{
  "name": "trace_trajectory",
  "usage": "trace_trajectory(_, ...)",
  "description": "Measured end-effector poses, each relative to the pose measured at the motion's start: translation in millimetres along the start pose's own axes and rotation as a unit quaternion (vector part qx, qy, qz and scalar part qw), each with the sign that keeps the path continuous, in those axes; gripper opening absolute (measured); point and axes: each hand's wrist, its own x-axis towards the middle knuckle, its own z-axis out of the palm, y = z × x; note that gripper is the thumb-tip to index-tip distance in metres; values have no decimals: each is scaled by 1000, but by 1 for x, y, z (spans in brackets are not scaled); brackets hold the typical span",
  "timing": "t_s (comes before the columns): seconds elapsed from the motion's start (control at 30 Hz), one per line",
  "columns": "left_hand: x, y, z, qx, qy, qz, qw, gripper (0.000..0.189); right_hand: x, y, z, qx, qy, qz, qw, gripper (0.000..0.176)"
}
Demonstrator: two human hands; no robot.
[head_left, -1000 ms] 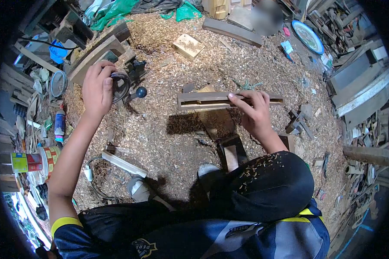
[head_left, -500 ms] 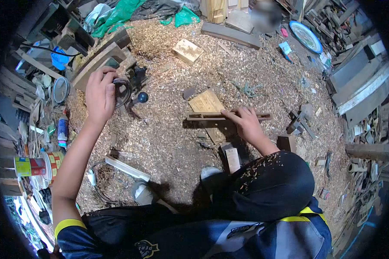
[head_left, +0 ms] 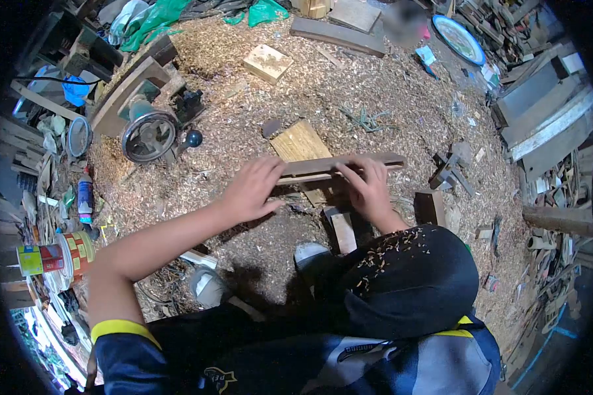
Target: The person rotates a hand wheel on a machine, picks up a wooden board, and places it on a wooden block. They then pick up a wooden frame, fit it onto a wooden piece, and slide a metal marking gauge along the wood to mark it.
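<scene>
A long brown wooden piece with a groove along it is held level over the shavings. My left hand is at its left end, fingers over the top and thumb apart below. Nearer its middle, my right hand grips it with thumb and fingers. Beneath it lies a pale board on the ground. Close to my right knee is a small block with a light top. To the left stands a metal handwheel with a dark ball knob.
A light wooden block and a dark beam lie farther off. A clamp-like tool and a brown block are at the right. Paint cans and a spray can stand at the left.
My left hand has let go of the handwheel and moved right onto the wooden piece. The piece has tilted slightly, its right end higher. The whole view has shifted a little.
</scene>
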Motion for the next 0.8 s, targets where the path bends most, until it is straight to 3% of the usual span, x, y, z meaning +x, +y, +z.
trace_trajectory(0.07,7,-3,28,-28,15,-11,999,66,-34,-7,5,55,15,67,996,54)
trace_trajectory(0.13,17,-9,41,-74,15,-41,996,58,-64,-18,5,52,-66,89,993,45)
trace_trajectory(0.17,19,-10,43,-98,71,-43,992,53,-79,-24,4,63,-93,112,987,50)
trace_trajectory(0.23,20,-10,43,-106,67,-58,990,51,-101,-37,3,50,-163,171,970,71)
trace_trajectory(0.33,20,-11,48,-109,90,-69,988,49,-115,-39,18,21,-147,159,976,80)
trace_trajectory(0.4,22,-7,49,-122,79,-101,984,49,-116,-35,24,10,-144,147,979,77)
trace_trajectory(0.5,27,-5,54,-110,100,-75,986,49,-106,-30,25,46,-176,199,963,67)
trace_trajectory(0.57,33,0,58,-112,108,-76,985,48,-86,-28,9,165,-233,240,928,53)
trace_trajectory(0.67,39,10,60,-113,121,-87,982,49,-45,-27,-25,244,-220,304,894,41)
trace_trajectory(0.8,39,15,60,-105,111,-106,983,52,9,-6,-64,244,-35,166,955,34)
